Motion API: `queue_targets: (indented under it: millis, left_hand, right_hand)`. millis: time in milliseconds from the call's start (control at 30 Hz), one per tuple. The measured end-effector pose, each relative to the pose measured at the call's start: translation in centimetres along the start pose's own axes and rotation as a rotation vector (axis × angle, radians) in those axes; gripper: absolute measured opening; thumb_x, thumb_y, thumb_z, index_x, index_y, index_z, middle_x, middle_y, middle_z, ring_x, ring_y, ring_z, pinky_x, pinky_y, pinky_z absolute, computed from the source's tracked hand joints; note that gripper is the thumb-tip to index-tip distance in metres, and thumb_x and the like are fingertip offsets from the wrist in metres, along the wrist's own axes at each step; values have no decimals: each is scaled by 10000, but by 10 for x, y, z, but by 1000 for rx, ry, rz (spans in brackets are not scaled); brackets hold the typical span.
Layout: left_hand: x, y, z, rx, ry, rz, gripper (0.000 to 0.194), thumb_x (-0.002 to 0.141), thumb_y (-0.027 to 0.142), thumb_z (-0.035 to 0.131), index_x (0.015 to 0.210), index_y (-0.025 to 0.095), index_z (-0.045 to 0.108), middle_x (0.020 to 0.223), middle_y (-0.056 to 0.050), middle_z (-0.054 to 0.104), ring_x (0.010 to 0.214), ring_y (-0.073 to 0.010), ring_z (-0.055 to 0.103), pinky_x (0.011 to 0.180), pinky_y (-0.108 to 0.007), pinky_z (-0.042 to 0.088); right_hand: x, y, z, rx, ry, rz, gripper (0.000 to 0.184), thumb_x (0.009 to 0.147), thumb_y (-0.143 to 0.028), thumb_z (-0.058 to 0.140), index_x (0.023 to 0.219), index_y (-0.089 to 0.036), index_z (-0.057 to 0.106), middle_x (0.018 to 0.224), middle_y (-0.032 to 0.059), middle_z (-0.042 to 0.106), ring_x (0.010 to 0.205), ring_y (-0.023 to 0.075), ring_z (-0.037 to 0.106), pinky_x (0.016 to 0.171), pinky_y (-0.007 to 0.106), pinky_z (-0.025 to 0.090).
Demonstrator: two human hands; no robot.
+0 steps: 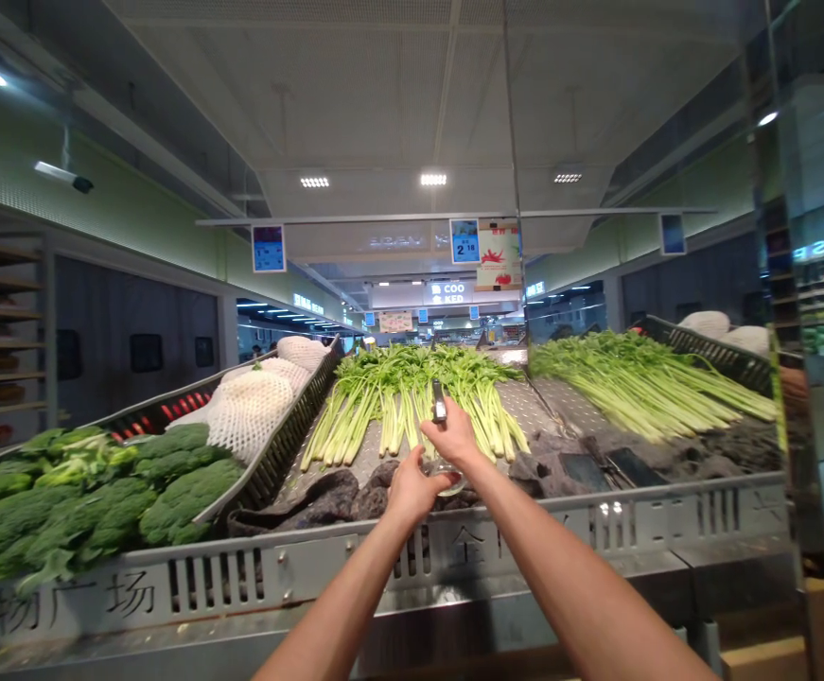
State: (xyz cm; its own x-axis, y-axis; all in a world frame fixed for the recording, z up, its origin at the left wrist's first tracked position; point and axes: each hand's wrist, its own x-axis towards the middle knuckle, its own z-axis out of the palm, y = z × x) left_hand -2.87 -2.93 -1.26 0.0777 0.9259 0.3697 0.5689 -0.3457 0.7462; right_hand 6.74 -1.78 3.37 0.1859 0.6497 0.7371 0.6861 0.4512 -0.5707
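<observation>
Both of my hands are on a clear spray bottle (447, 470) with a dark top, held out over the front of the vegetable stand. My right hand (456, 437) is closed around its upper part, just below the dark top. Lower down, my left hand (410, 487) grips the bottle near its base, fingers partly hidden. Directly beyond them, bunches of celery (401, 402) lie spread on a sloped metal shelf, pale stalks toward me and leaves at the back. Dark crumpled cloth (326, 501) lies along the shelf's front edge, beneath my hands.
To the left, broccoli (89, 501) is heaped beside a black crate (290, 426) and net-wrapped produce (252, 402). A grey slotted rail (213, 579) runs across the front. At right, a mirrored panel (639, 284) reflects the celery. Price signs (268, 248) hang above.
</observation>
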Motion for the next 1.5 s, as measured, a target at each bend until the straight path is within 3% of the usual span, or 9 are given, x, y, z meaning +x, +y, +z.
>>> queue_targets:
  millis: [300, 433, 600, 867, 1267, 1500]
  left_hand:
    - [-2, 26, 33, 45, -39, 62, 678, 474, 418, 667, 1074, 155, 492, 967, -69, 553, 859, -200, 501, 652, -237, 363]
    - [0, 21, 53, 27, -51, 154, 604, 490, 423, 652, 1014, 153, 522, 906, -55, 560, 817, -188, 500, 654, -239, 365]
    - [2, 3, 70, -50, -146, 169, 599, 499, 392, 649, 1027, 147, 506, 855, -43, 563, 753, -163, 502, 655, -233, 377]
    - [8, -8, 73, -106, -208, 126, 616, 486, 442, 637, 1024, 179, 492, 844, -18, 565, 753, -154, 510, 673, -232, 377]
    - [11, -10, 74, -126, -252, 114, 642, 465, 420, 654, 1034, 177, 483, 888, -32, 564, 777, -162, 519, 682, -232, 386]
    - [11, -8, 73, -144, -260, 101, 616, 460, 398, 663, 1004, 163, 492, 862, -32, 556, 767, -162, 515, 687, -233, 390]
  right_hand:
    - [-4, 31, -29, -63, 75, 14, 197, 597, -274, 464, 770, -179, 458, 624, -20, 473, 536, 99, 409, 487, 204, 287]
    - [-10, 50, -31, -125, 109, 2, 287, 595, -267, 472, 866, -172, 470, 710, 10, 514, 611, 127, 458, 553, 227, 330]
    - [-20, 75, -22, -126, 137, 74, 322, 591, -248, 468, 902, -165, 474, 776, 36, 539, 666, 144, 483, 574, 231, 344]
    - [-18, 78, -21, -79, 97, 133, 204, 587, -245, 452, 776, -170, 467, 630, -13, 485, 557, 108, 426, 494, 201, 290]
    - [-20, 79, -23, -33, 84, 118, 273, 591, -243, 463, 849, -156, 484, 696, 11, 520, 614, 124, 463, 585, 222, 356]
    - [-20, 82, -22, -22, 92, 128, 291, 589, -248, 473, 866, -164, 506, 676, 6, 534, 611, 130, 476, 552, 217, 353]
